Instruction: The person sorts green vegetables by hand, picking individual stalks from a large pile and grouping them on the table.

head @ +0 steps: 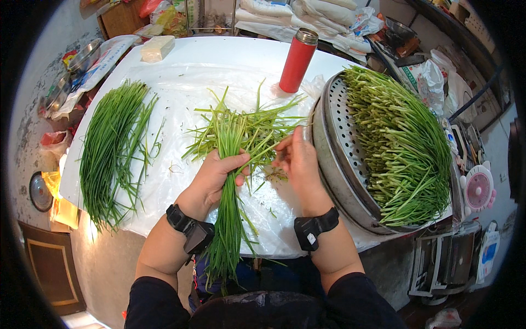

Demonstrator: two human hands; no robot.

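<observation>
My left hand (pixel 222 174) is closed around a bunch of garlic chives (pixel 230 131), pale stem ends pointing away from me and green leaves hanging over the table's near edge. One stalk slants out under my left thumb to the fingertips of my right hand (pixel 299 164), whose fingers are curled at its end. Beneath and behind the bunch lies a loose heap of trimmed leaves and stems (pixel 201 140). At the right, a round metal steamer tray with holes (pixel 341 111) bears a thick pile of chives (pixel 404 152). Another chive pile (pixel 111 152) rests at the table's left.
Clear plastic sheeting (pixel 176 90) covers much of the white table (pixel 197 47). A red thermos (pixel 298 61) stands behind the heap. A pale block (pixel 158 48) sits at the far left corner. White sacks (pixel 304 16) are stacked beyond, and a pink fan (pixel 478 187) is at right.
</observation>
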